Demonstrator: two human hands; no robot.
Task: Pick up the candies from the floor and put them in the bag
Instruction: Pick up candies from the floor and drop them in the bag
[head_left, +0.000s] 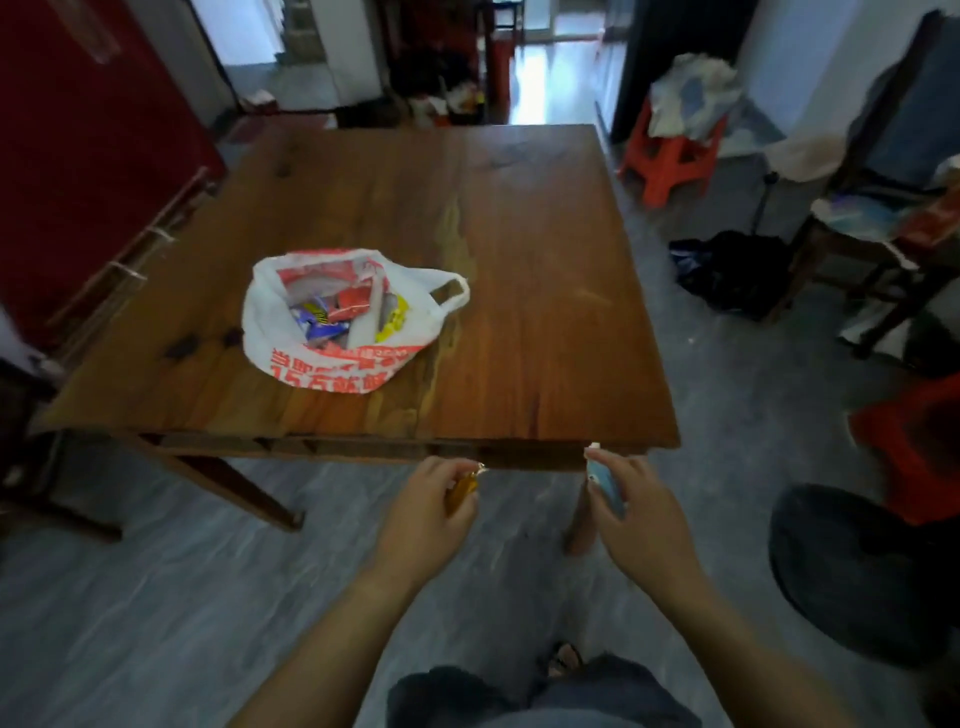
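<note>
Carrying step, I judge: short of the table (519, 260) edge, the left hand (423, 519) pinches an amber candy (462, 488) and the right hand (636, 514) a blue candy (605, 480), next needing a reach over the edge to the open bag (337, 322) on the table.

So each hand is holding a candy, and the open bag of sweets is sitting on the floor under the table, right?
Not quite. The head view shows the bag on top of the wooden table, not on the floor. The left hand and right hand each do hold a candy.
</note>
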